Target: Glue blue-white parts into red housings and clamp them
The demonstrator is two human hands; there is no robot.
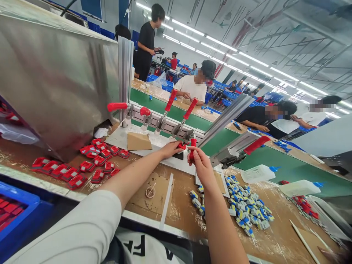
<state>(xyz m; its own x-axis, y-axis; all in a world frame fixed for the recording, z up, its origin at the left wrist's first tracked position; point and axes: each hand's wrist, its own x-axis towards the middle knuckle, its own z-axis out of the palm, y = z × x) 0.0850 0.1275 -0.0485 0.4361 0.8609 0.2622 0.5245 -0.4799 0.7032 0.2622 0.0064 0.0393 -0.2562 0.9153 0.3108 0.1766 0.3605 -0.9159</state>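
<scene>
The right hand [201,163] grips 1 of 6 visible red clamp handles [193,142]; at its 10 o'clock, the left hand [169,149] touches 1 red part [182,146], grip unclear. At 8 o'clock, open cardboard [161,177] surrounds 1 dish [150,192], near the surface's [180,207] edge.

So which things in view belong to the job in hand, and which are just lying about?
Likely part of the job:
red clamp handle, gripped by the right hand;
small red piece, at the fingertips of the left hand;
red casings, probably;
blue-and-yellow blocks, possibly.

Apparently lying about, untouched:
cardboard piece;
round dish with a stick;
two blue-tipped squeeze bottles.
</scene>
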